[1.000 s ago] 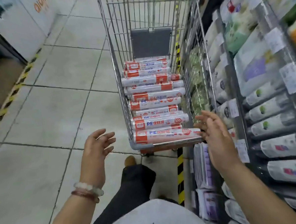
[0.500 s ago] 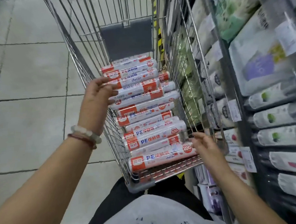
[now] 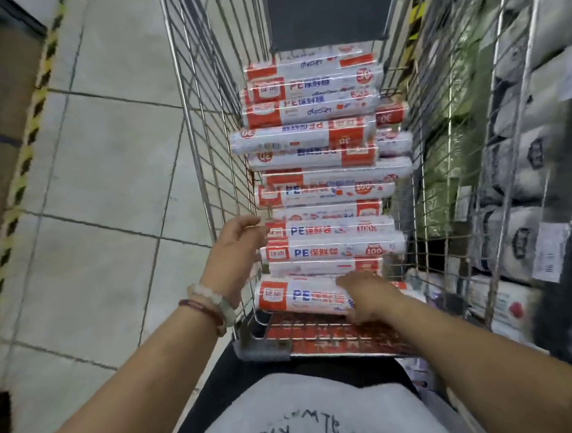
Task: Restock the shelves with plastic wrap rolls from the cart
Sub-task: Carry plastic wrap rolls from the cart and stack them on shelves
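Several white-and-red plastic wrap rolls [image 3: 313, 137] lie stacked crosswise in a wire shopping cart [image 3: 202, 127] straight ahead of me. My right hand [image 3: 366, 295] lies over the nearest roll [image 3: 293, 296] at the cart's near end, fingers curled down its front side. My left hand [image 3: 236, 249], with bead bracelets at the wrist, reaches to the left ends of the rolls just behind it, its fingers fairly straight and touching them. The picture is blurred by motion.
Shelves [image 3: 526, 175] of packaged goods with price tags run close along the cart's right side. A grey tiled floor [image 3: 102, 194] lies to the left, bordered by a yellow-black striped line [image 3: 18, 185]. A dark panel [image 3: 325, 13] closes the cart's far end.
The view has closed in on the cart. My right hand moved from the cart's right edge onto the nearest roll. My left hand dropped from the far rolls to the near ones.
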